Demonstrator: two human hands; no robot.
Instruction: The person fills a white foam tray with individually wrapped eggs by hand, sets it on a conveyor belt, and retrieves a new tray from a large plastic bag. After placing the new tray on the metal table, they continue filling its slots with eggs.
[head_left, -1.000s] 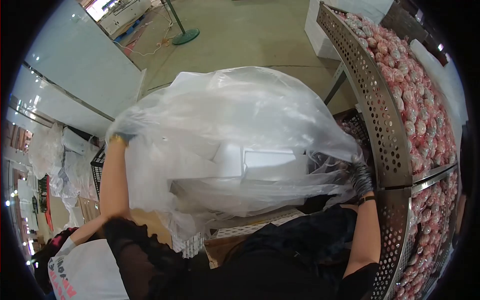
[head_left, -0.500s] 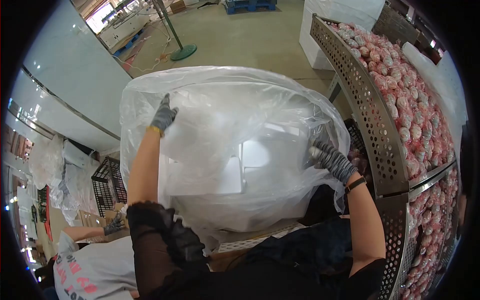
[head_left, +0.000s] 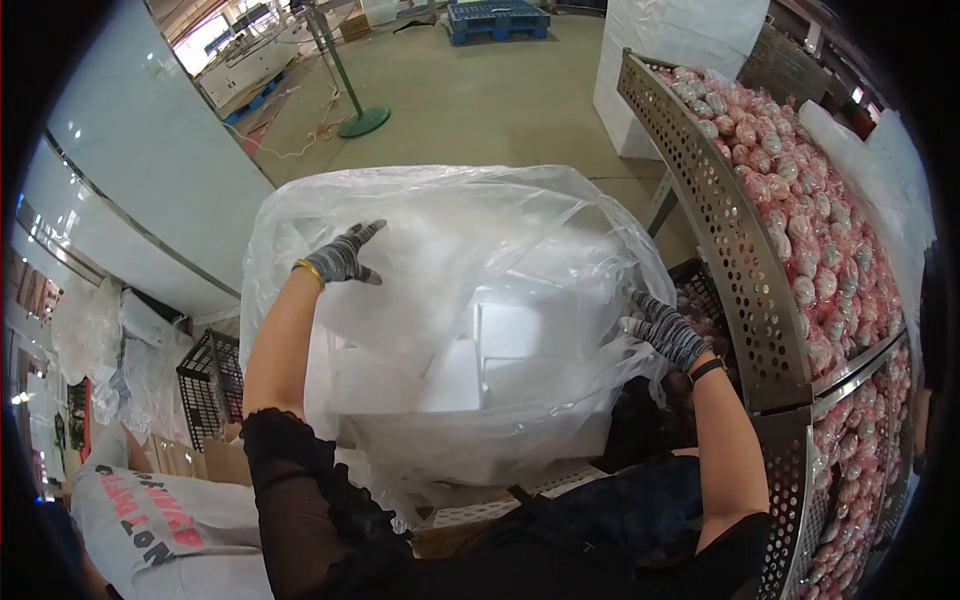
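Observation:
A large clear plastic bag point(head_left: 430, 440) stands wide in front of me, with white foam-like boxes point(head_left: 515, 330) showing inside it. My left hand point(head_left: 345, 258), in a grey striped glove, is over the left part of the bag with its fingers spread. At the bag's right side, my right hand point(head_left: 668, 332) wears a similar glove and touches the film. Its thumb and fingers point left and stand apart. Some fingertips are partly obscured by the film.
A perforated metal bin point(head_left: 700, 220) full of red-netted round items point(head_left: 800, 220) borders the right. Black crates point(head_left: 210, 375) stand at left, near a co-worker in a printed shirt point(head_left: 170, 520). A green stand base point(head_left: 363, 122) and blue pallet point(head_left: 497, 18) are beyond.
My left hand has moved right and down, its fingers spreading wider. The bag's far rim has dropped lower in view. My right hand's fingers have opened slightly. The co-worker's gloved hand has left view.

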